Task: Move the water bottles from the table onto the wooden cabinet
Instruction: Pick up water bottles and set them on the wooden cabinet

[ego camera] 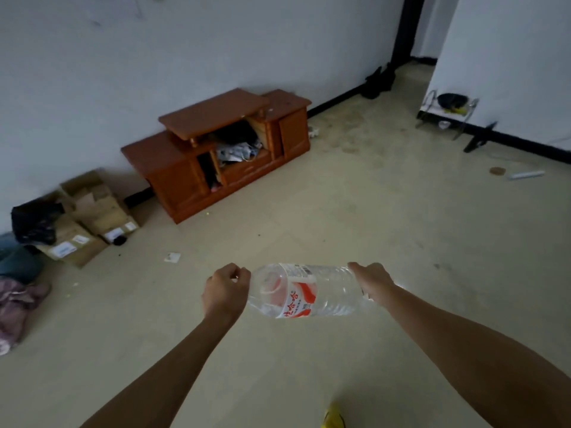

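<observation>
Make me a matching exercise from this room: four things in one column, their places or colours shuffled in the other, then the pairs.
Things:
1. water bottle
2. wooden cabinet
3. cardboard boxes
4. cloth

Places and colours:
A. reddish brown, against the wall
B. clear with a red label, held sideways off the floor
C. pink, heaped at the picture's left edge
D. tan, on the floor left of the cabinet

Pairs: 1-B, 2-A, 3-D, 4-C

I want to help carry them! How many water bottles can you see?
1. The clear plastic water bottle with a red label is held sideways between the left hand and right hand. Others may be out of view.
</observation>
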